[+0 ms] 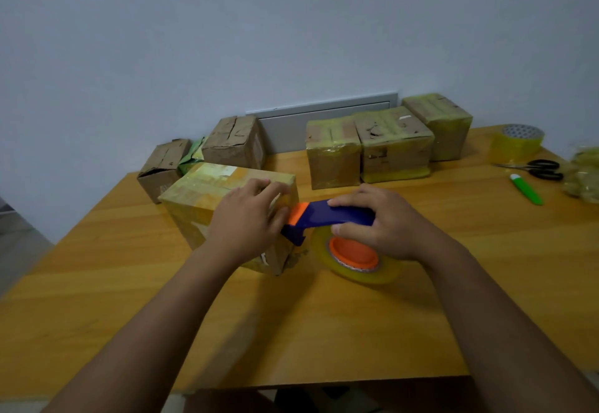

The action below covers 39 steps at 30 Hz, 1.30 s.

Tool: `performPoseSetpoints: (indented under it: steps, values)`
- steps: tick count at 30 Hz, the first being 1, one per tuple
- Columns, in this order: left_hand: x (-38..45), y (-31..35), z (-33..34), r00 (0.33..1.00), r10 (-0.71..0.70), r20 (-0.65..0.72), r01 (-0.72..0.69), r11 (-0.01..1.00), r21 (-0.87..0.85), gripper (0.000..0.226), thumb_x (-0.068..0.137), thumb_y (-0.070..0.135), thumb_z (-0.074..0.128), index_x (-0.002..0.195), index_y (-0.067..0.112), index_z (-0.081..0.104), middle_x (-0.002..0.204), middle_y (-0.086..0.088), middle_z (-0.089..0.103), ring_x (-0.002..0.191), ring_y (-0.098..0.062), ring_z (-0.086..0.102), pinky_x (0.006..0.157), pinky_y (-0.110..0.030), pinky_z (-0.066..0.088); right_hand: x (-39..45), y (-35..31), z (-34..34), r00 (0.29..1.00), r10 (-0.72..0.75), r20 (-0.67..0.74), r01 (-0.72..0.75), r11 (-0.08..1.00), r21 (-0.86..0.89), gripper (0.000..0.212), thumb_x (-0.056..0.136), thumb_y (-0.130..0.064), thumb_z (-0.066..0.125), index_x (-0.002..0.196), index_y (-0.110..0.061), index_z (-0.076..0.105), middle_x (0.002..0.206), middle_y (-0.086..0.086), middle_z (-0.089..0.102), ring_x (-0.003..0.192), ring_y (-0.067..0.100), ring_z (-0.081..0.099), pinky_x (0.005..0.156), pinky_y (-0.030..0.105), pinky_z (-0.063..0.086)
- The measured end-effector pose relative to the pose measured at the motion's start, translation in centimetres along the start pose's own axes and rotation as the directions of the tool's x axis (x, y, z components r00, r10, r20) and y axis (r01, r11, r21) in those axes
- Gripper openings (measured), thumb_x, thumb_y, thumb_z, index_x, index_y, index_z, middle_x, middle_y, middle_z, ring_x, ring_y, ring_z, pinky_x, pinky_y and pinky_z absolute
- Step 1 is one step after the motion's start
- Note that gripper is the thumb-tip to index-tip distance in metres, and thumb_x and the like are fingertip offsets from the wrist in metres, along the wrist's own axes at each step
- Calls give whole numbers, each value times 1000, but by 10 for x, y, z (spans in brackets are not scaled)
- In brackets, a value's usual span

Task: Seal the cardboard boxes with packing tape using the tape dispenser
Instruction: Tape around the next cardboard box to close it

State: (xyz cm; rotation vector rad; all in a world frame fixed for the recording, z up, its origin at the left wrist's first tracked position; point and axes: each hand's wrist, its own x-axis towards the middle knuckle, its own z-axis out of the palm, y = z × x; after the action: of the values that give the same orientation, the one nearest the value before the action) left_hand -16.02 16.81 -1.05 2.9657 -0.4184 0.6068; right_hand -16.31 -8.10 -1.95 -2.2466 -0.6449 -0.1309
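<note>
A cardboard box [207, 192] wrapped in yellowish tape lies on the wooden table [324, 322], left of centre. My left hand [249, 218] rests flat on its near right corner, fingers straight. My right hand [379, 221] grips the blue handle of the tape dispenser [327, 215], whose orange-tipped head meets the box's right edge. The dispenser's clear tape roll [356, 263] with an orange hub hangs below my right hand, just over the table.
Two untaped boxes [235, 142] [162, 166] stand at the back left, three taped boxes [392, 143] at the back right. A spare tape roll [516, 144], black scissors [541, 169], a green cutter [526, 189] and crumpled tape [585, 174] lie far right.
</note>
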Motion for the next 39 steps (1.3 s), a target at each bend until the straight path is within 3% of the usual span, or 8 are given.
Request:
performPoseSetpoints:
  steps: [4,9,18,22,27,31,36,39]
  values:
    - [1,0,2,998,-50,-33,50,999,-10,46,95,44,51,139,34,43,136,4,51,113,-18,54,87,-32,46,14,-17,-8,999,41,26,-41,999,-5,35,83,-41,72,117,-33,67,92,-17,55,84,3,54,67,19,37]
    - [2,2,-1,997,-71,-6,71,997,-25,50,95,45,51,142,30,42,139,4,48,117,-18,51,88,-32,45,27,-26,-17,995,64,76,-63,998,-25,34,83,-44,71,114,-30,70,104,-13,64,90,4,58,67,18,42]
    - [2,3,-5,996,-87,-5,87,995,-52,49,95,46,52,141,32,44,138,6,49,119,-16,50,85,-31,45,35,-26,-22,992,78,101,-77,997,-12,33,81,-44,72,111,-29,72,101,-14,64,92,6,58,73,23,46]
    - [2,2,-6,997,-81,9,82,996,-46,50,94,46,53,141,31,43,137,6,49,118,-15,49,80,-28,43,36,-29,-23,989,26,144,-15,997,-76,36,82,-42,72,116,-31,69,106,-12,63,94,8,59,78,26,50]
    - [4,3,-7,996,-86,21,87,995,-54,52,94,46,54,142,32,42,137,7,48,118,-13,48,79,-27,44,40,-38,-27,984,-4,177,34,986,-164,36,83,-44,70,117,-32,68,101,-17,58,89,4,56,68,19,42]
    - [4,3,-7,996,-89,28,91,994,-57,52,93,47,54,141,33,42,136,8,48,118,-13,48,78,-27,45,41,-45,-30,983,5,183,30,981,-190,36,83,-44,69,117,-32,68,107,-13,61,90,8,57,69,20,45]
    - [4,4,-9,995,-94,34,95,995,-35,55,91,46,56,142,34,40,137,7,47,119,-14,47,80,-28,47,39,-49,-6,956,65,287,87,870,-486,40,84,-47,65,119,-27,66,103,-9,57,89,11,52,72,27,46]
    - [3,3,-9,995,-91,36,92,995,-39,56,91,46,56,143,35,39,138,8,46,119,-13,47,82,-28,46,29,-31,3,978,80,194,-2,928,-373,39,85,-47,65,119,-27,67,92,-15,53,83,7,47,63,21,37]
